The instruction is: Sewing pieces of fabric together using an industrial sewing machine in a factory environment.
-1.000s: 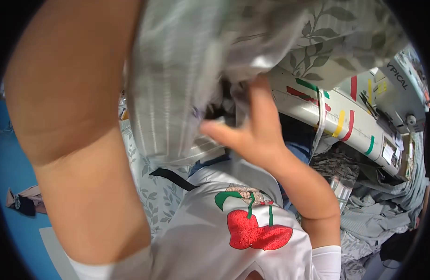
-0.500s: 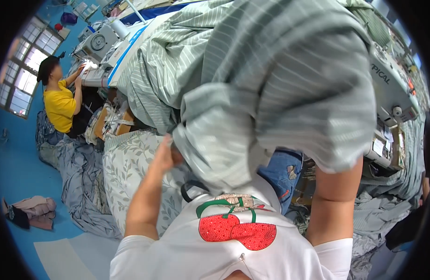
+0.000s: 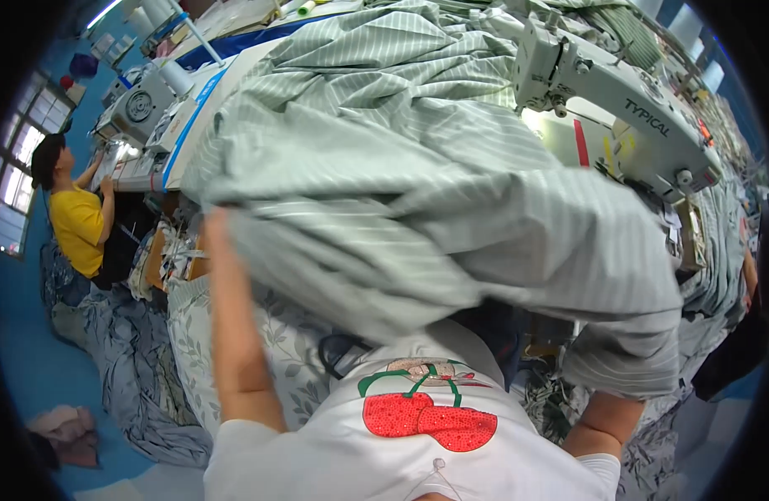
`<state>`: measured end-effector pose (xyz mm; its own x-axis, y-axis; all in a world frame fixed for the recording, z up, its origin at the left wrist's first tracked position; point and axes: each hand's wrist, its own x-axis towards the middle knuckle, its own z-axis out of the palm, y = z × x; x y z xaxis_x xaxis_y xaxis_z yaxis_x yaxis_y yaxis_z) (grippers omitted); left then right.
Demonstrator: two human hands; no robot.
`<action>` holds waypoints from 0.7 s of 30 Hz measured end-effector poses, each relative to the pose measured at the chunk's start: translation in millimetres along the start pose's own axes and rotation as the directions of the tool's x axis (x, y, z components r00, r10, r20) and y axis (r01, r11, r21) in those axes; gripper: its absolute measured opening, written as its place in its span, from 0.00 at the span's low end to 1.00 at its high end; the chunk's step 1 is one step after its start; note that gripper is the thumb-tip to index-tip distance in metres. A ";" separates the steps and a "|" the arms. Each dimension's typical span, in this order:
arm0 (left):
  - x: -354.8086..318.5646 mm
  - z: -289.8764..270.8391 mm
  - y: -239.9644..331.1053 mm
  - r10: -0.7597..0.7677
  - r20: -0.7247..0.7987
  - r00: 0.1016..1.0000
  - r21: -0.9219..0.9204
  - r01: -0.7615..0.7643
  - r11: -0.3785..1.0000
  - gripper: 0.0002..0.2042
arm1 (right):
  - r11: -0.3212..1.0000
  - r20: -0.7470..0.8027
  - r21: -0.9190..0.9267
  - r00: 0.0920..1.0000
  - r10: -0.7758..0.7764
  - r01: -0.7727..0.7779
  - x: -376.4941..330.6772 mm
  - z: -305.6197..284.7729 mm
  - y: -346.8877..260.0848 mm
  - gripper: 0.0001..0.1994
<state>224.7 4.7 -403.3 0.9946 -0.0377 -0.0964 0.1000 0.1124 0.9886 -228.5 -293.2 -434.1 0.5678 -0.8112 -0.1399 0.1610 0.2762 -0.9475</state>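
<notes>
A large grey-green fabric with white stripes spreads across the worktable and hangs toward my lap, its near folds blurred by motion. My left hand is at the left edge of this cloth; its fingers are smeared and partly covered. The fabric drapes over my right forearm and hides my right hand completely. Beyond the cloth at the right stands a white sewing machine, with a red strip on the surface beside it.
Leaf-patterned white fabric lies at my left side, with heaped grey cloth on the floor. A person in yellow works at another sewing machine at far left. A box sits below the right machine.
The bunched cloth has dropped and spread lower and wider, uncovering the right sewing machine. My left hand has moved left and farther away; more of my right arm is covered.
</notes>
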 end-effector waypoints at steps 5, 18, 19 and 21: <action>40.2 -189.7 160.1 0.033 -0.040 0.999 -0.130 -0.038 0.991 0.21 | 0.975 0.025 -0.019 0.975 0.220 -0.220 -33.5 -15.0 70.0 0.16; -46.8 67.8 2.4 0.070 0.698 0.712 0.651 -0.673 0.351 0.24 | 0.856 -0.193 -0.517 0.971 -0.141 0.021 -4.2 -36.7 59.1 0.10; -59.2 93.5 -9.6 0.021 0.732 0.681 0.621 -0.679 0.391 0.27 | 0.809 -0.156 -0.586 0.972 -0.176 0.053 4.8 -22.2 63.3 0.11; -66.4 129.7 -27.2 0.033 0.697 0.716 0.705 -0.693 0.149 0.31 | 0.653 -0.103 -0.735 0.922 -0.373 0.182 32.6 11.0 75.5 0.15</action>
<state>152.5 -124.7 -408.8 0.6970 -0.7158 0.0438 -0.6934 -0.6571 0.2957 -189.0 -293.1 -507.0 0.3802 -0.9042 0.1946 -0.3854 -0.3461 -0.8554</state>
